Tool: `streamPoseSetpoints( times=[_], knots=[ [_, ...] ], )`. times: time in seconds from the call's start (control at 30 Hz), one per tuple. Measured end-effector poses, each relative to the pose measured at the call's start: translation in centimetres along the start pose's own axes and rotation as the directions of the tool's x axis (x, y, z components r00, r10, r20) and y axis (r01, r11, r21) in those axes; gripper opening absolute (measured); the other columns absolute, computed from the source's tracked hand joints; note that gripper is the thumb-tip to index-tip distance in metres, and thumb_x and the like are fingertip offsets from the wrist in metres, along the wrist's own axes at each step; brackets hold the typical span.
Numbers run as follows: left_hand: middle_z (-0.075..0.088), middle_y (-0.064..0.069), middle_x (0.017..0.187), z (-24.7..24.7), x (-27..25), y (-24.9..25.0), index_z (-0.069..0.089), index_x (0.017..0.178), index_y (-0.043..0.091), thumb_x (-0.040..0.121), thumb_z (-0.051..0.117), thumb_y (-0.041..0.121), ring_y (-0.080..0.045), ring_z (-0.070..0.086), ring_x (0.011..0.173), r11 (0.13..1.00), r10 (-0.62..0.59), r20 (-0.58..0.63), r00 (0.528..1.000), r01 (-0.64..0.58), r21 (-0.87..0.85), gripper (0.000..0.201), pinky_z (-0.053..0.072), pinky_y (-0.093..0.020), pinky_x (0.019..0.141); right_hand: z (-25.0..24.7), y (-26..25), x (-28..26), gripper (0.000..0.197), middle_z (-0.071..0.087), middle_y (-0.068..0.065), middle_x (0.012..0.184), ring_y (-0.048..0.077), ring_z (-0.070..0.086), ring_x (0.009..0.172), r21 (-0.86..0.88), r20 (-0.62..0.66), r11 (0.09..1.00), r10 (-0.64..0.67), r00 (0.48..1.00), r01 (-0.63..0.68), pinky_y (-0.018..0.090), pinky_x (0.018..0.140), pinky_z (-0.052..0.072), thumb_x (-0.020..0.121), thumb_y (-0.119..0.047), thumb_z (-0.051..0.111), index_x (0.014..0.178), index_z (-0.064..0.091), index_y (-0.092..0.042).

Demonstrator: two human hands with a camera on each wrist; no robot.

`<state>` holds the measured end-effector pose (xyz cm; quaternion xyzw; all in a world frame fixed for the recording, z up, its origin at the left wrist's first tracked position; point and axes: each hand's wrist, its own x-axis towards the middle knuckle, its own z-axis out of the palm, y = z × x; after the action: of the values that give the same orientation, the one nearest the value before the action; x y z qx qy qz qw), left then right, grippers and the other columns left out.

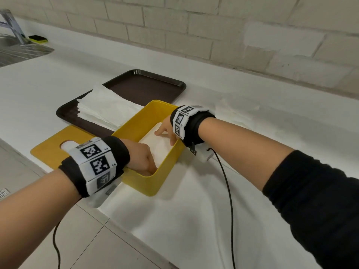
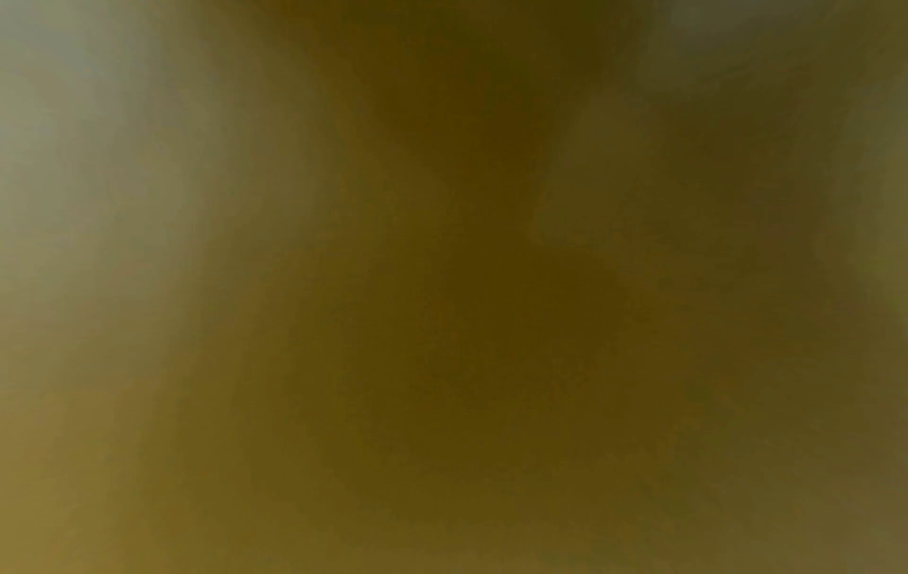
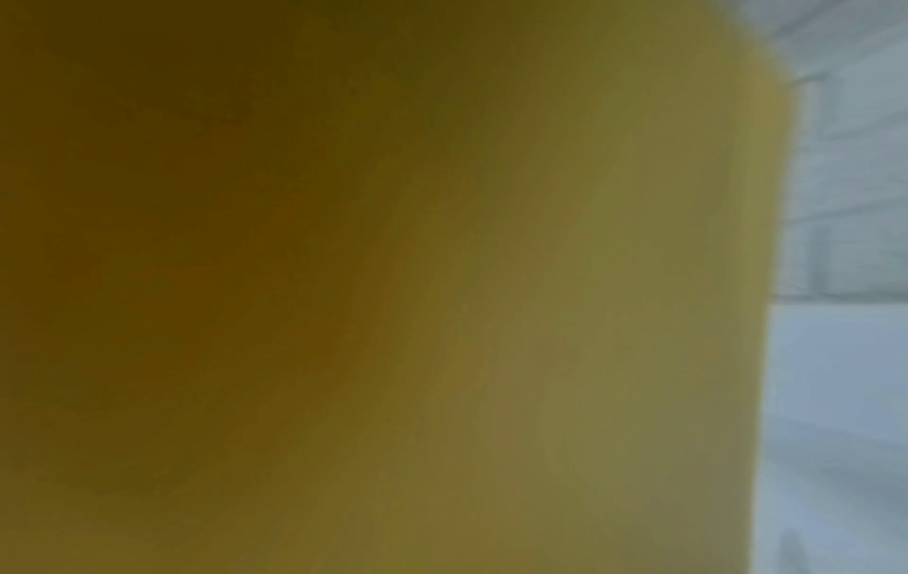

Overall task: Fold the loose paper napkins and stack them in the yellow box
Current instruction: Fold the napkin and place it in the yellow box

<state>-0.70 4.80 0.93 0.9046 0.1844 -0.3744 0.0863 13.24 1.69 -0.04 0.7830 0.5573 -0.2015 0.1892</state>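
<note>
Both forearms reach out over the white counter (image 1: 194, 210), each wrist wrapped in a black band with printed markers. Down in the near end of the yellow box (image 1: 155, 183) sits the left hand (image 1: 141, 160); its fingers dip behind the wall, so I cannot tell if they are curled or flat. At the far end, the right hand (image 1: 167, 131) spreads its fingers straight down, pressing on the folded napkin (image 1: 155, 144) that lies inside the box.

Just left of the box lies its yellow lid (image 1: 50, 148), flat on the counter, with a slot in it. Behind them a dark tray (image 1: 147, 88) holds a stack of unfolded napkins (image 1: 104, 107) on its near half. Another sheet (image 1: 237, 111) lies on the counter to the right. Both wrist views show only a yellow blur. A sink (image 1: 17, 49) and sponge (image 1: 38, 39) sit far left.
</note>
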Motion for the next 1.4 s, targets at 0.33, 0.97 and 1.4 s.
streamPoseSetpoints(
  times=[0.33, 0.97, 1.4],
  knots=[
    [0.065, 0.006, 0.087, -0.5, -7.5, 0.2, 0.064, 0.084, 0.036, 0.088, 0.044, 0.047, -0.008, 0.055, 0.078, 0.904, -0.080, -0.709, 0.701, -0.248, -0.348, 0.023, 0.036, -0.023, 0.064, 0.8, 6.7, -13.4, 0.028, 0.060, 0.004, 0.120, 0.015, 0.053, 0.100, 0.440, -0.445, 0.898, 0.238, 0.863, -0.021, 0.023, 0.084, 0.038, 0.093, -0.026, 0.050, 0.117, 0.058, -0.014],
    [0.053, -0.007, 0.124, -1.9, 7.2, 13.7, 0.052, 0.123, 0.012, 0.080, 0.072, 0.021, -0.021, 0.052, 0.109, 0.913, 0.040, -0.466, 0.884, -0.222, -0.342, 0.048, 0.039, -0.023, 0.082, 11.3, 9.8, -13.0, 0.073, 0.048, 0.013, 0.127, 0.030, 0.051, 0.115, 0.434, 0.096, 0.757, 0.500, 0.861, -0.489, 0.037, 0.089, 0.044, 0.078, -0.038, 0.071, 0.131, 0.033, -0.004],
    [0.056, 0.000, 0.125, -1.0, 8.4, 14.4, 0.060, 0.117, 0.021, 0.075, 0.072, 0.009, -0.018, 0.056, 0.110, 0.955, 0.123, -0.394, 0.911, -0.216, -0.201, 0.044, 0.045, -0.025, 0.088, 13.2, 7.4, -12.8, 0.042, 0.036, 0.000, 0.109, 0.023, 0.054, 0.085, 0.522, -0.064, 0.763, 0.480, 0.875, -0.380, 0.034, 0.072, 0.048, 0.075, -0.038, 0.071, 0.106, 0.049, -0.020]
  ],
)
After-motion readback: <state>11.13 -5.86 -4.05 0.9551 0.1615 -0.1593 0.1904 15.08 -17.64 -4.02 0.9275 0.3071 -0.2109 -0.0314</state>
